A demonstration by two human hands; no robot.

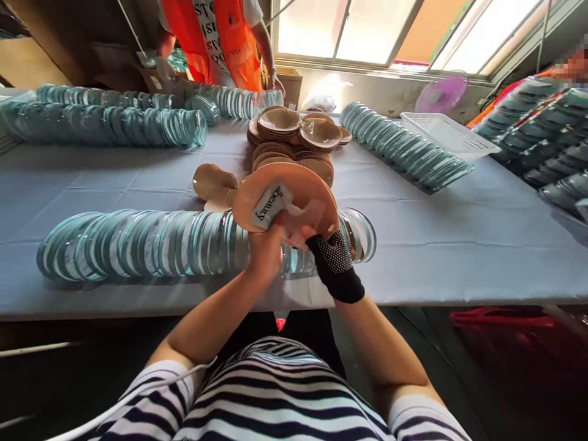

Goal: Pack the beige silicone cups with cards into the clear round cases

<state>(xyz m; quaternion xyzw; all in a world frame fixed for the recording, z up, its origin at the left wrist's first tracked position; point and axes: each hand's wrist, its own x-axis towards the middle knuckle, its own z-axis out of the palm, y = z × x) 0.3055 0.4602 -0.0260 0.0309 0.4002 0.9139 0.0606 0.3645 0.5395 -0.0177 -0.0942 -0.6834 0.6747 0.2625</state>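
Observation:
Both my hands hold a round tan disc [294, 187] above the near edge of the table. My left hand [265, 248] is bare; its thumb presses a white label [270, 204] printed "Beauty" onto the disc. My right hand [327, 248], in a black dotted fingerless glove, grips the disc's lower right rim. Just beneath them lies a long row of round glass pieces [138, 242] standing on edge.
A pile of tan discs [294, 131] sits mid-table, with one loose disc [214, 182] nearer me. More glass rows [404, 147] [105, 119] lie on the grey table [459, 226]. A white basket [448, 131] stands at the right. A person in an orange vest [215, 37] stands opposite.

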